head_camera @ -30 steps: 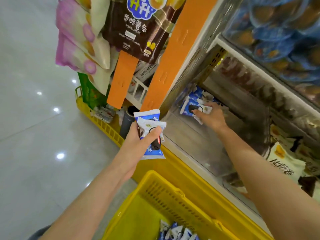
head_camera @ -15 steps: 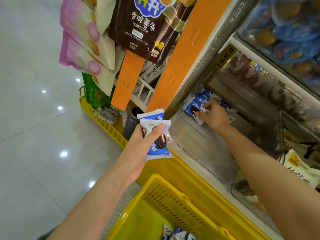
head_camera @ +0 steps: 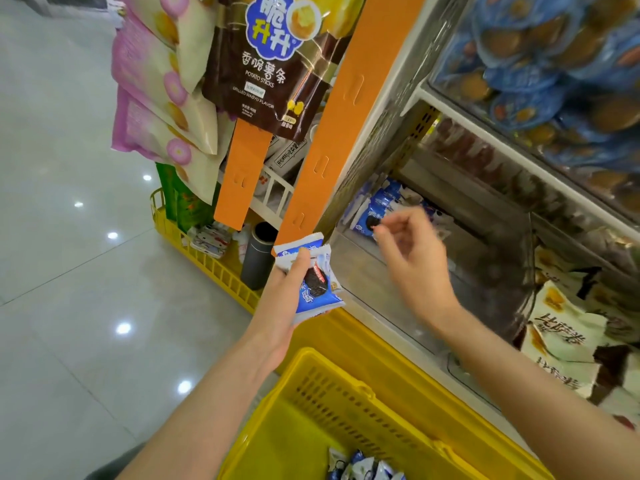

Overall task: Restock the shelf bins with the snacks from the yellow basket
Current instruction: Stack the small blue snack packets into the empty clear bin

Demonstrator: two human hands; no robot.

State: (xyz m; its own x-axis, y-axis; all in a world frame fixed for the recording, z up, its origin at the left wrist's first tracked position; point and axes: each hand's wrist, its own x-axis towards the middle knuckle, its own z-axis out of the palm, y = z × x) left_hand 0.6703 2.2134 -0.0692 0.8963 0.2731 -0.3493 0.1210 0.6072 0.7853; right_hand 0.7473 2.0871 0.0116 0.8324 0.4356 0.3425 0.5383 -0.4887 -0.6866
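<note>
Above the near corner of the yellow basket (head_camera: 346, 403), the left hand (head_camera: 287, 303) holds two cookie packets (head_camera: 317, 285) upright, one in front of the other. Its fingers (head_camera: 299, 268) are curled round them: the thumb presses across the front packet's top edge and the rest are hidden behind. These blue and white packets sit just outside the front left corner of the clear bin (head_camera: 381, 306) on the shelf, not over it.

Farther in, the right hand (head_camera: 414, 261) hangs over the bin with its back to the camera, blurred. Its fingers (head_camera: 412, 220) are loosely bent and hold nothing, thumb and forefinger close together. The forefinger tip points at a pile of packets (head_camera: 375, 209) of the same kind, heaped in the bin's far left corner; I cannot tell whether it touches them.

Down in the basket, more loose packets (head_camera: 363, 467) lie at the bottom edge of the view. Two orange strips (head_camera: 329, 143) hang beside the shelf, with a brown potato-stick bag (head_camera: 270, 74) and pink bags (head_camera: 156, 98) clipped higher up. Below them a yellow crate (head_camera: 207, 261) stands on the tiled floor (head_camera: 86, 306), with a dark tube (head_camera: 258, 258) upright in it.
</note>
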